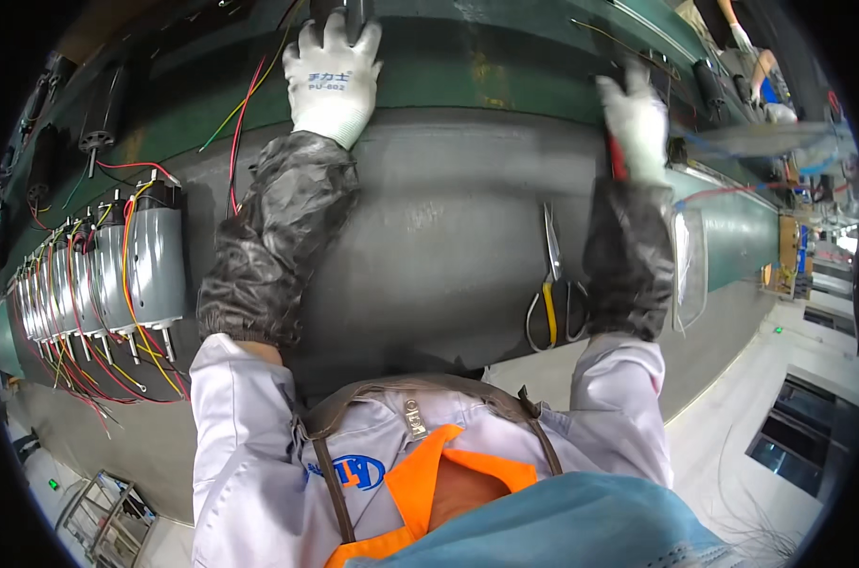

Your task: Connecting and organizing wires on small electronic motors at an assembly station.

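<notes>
Near the top edge, my left hand [333, 83] in a white glove has its fingers spread. They reach toward a dark cylinder [354, 13] that is cut off by the picture's edge; whether they touch it I cannot tell. My right hand [636, 128], also gloved, is smeared by motion over the far right part of the bench. Along its palm side shows a red piece [618, 159], perhaps a handle; whether the fingers hold it is unclear. Scissors [550, 275] with a yellow mark on the handle lie on the dark mat [420, 275], left of my right forearm.
Silver motors [155, 256] with red and yellow wires stand in a row at left. Black cylinders [103, 109] lie behind them. Loose red wires [237, 151] run beside my left forearm. A clear tray [690, 265] sits right of my right sleeve. Another person's hand [742, 38] shows far right.
</notes>
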The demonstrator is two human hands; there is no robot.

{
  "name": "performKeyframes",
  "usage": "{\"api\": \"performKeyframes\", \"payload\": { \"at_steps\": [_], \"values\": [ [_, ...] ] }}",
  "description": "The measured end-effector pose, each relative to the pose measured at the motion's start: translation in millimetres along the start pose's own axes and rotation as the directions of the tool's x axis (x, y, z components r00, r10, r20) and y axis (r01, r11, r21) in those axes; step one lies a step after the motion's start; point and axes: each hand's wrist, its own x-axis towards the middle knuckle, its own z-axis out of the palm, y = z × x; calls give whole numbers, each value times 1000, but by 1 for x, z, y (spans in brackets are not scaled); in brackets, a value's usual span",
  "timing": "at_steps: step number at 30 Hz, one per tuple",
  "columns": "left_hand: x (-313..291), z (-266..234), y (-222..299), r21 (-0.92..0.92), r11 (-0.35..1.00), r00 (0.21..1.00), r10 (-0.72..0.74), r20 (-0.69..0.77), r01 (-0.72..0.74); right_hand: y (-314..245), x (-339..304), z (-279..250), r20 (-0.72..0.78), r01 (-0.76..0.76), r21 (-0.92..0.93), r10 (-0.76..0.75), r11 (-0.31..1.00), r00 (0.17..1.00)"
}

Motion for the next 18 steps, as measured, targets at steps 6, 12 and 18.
{"api": "performKeyframes", "payload": {
  "at_steps": [6, 12, 18],
  "values": [
    [33, 42, -12, -127, 989, 997, -70, 41, 74, 211, 83, 70, 0, -325, -246, 336, 913, 942],
    [26, 80, -26, -658, 738, 917, -147, -372, -148, 215, 77, 73, 254, 300, -403, -209, 865, 944],
    [27, 35, -21, 91, 995, 999, -44, 21, 42, 54, -11, 16, 718, -723, 691, 112, 3, 687]
  ]
}}
